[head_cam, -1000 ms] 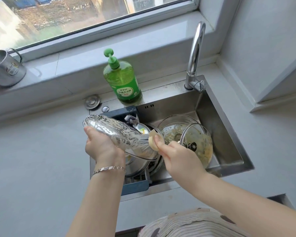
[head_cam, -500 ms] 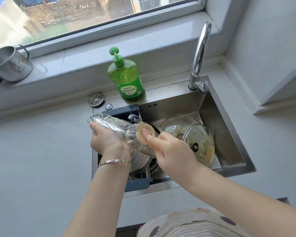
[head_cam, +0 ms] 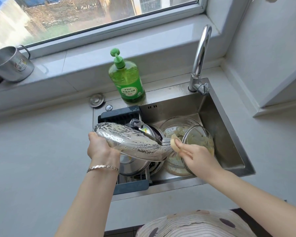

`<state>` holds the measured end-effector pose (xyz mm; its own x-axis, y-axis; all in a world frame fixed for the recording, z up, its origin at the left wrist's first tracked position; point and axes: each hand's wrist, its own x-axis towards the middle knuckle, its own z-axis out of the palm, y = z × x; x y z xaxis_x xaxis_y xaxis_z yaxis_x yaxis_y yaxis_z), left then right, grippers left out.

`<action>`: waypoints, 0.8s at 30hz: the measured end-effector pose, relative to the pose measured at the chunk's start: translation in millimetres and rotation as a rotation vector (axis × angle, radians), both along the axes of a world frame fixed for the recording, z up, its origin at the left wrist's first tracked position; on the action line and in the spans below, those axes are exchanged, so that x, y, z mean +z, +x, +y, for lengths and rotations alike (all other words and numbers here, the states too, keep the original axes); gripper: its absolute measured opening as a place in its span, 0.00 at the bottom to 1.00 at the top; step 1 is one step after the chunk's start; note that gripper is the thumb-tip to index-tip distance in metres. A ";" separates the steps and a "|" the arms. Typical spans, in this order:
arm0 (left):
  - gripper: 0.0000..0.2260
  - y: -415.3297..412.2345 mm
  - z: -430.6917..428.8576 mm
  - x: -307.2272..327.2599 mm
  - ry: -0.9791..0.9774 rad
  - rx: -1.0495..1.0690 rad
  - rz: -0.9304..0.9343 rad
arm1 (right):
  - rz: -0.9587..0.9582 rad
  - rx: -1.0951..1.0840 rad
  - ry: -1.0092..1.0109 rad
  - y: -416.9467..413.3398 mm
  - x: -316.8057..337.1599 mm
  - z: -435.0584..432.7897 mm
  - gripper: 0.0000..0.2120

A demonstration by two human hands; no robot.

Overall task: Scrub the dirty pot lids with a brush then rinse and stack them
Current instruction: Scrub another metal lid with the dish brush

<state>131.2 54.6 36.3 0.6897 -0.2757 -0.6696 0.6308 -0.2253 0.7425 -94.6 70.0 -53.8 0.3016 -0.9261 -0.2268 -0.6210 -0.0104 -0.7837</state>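
1. The counter [head_cam: 32,159] is running under both forearms and round the sink [head_cam: 220,134], which is sitting below and beyond the hands.
2. The tap [head_cam: 200,53] is standing beyond the right hand [head_cam: 196,158], well apart from it.
3. The rack [head_cam: 120,115] is sitting in the sink's left part, under the left hand [head_cam: 101,147], and is carrying a steel lid [head_cam: 132,165].
4. The soapy lid [head_cam: 126,141] is hanging tilted above the rack, between the two hands and coated in suds. This looks like the scrubbing step, with this lid seemingly close to done.
5. Two dirty lids [head_cam: 198,142] are lying in the sink just beyond the right hand, one leaning on the other. Both are smeared with food and are probably waiting their turn.
6. The hands are working apart. The left is clamping the soapy lid by its left rim, and the right is pinching the brush [head_cam: 171,144] by its round head.
7. The brush is pressing its bristles against the lid's right edge.
8. The next move is likely calling for rinsing. That means carrying the lid rightward under the tap, freeing the right hand to turn it on, and keeping a firm grip, since the suds are probably making the lid slippery.
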 end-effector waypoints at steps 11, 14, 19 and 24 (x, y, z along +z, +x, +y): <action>0.16 -7.3 3.3 6.8 -0.051 -0.597 0.054 | -0.313 -0.213 0.412 42.8 56.9 -53.0 0.26; 0.14 0.6 -4.2 7.4 -0.055 -0.684 0.116 | -0.326 -0.143 0.379 42.5 53.9 -48.1 0.21; 0.15 2.1 -11.0 5.2 -0.080 -0.725 0.249 | -0.332 -0.168 0.344 41.0 45.6 -40.6 0.14; 0.17 -23.1 10.5 -3.2 -0.125 -0.891 0.127 | -0.292 -0.477 0.452 42.0 32.1 -47.9 0.16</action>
